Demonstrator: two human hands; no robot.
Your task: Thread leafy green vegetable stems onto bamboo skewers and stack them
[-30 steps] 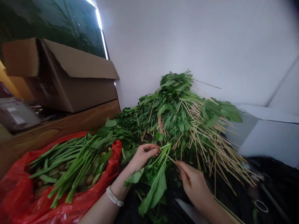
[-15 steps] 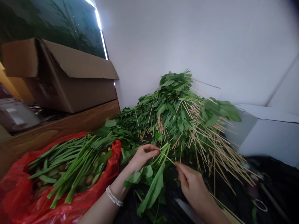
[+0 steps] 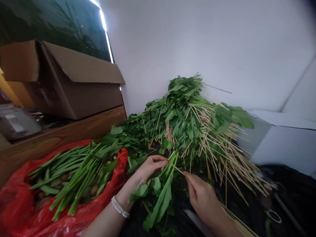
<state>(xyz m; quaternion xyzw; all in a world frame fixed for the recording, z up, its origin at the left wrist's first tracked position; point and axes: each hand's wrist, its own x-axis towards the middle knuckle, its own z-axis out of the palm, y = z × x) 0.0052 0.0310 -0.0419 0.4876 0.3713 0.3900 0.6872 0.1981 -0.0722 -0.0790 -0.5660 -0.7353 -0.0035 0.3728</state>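
1. Leafy stems (image 3: pixel 175 161) hang between your hands
2. Your left hand (image 3: pixel 150 168) pinches them, fingers nearly closed
3. Your right hand (image 3: pixel 201 195) pinches the thin stick (image 3: pixel 180 171); push softly so stems don't split

2 supports show: a low surface spread with dark plastic (image 3: pixel 293 187), crumpled at the right, and a brown wooden ledge (image 3: pixel 71 127) at the left. On the low surface lies a heap of leafy greens (image 3: pixel 182 112) with many thin sticks (image 3: pixel 229 158) — most of them jutting to the right. 1 white ring (image 3: pixel 275 216) lies on the plastic near the right corner. The ledge bears 1 open cardboard box (image 3: pixel 93 97) and, left of it, 1 pale container (image 3: pixel 18 121) — its contents unclear.
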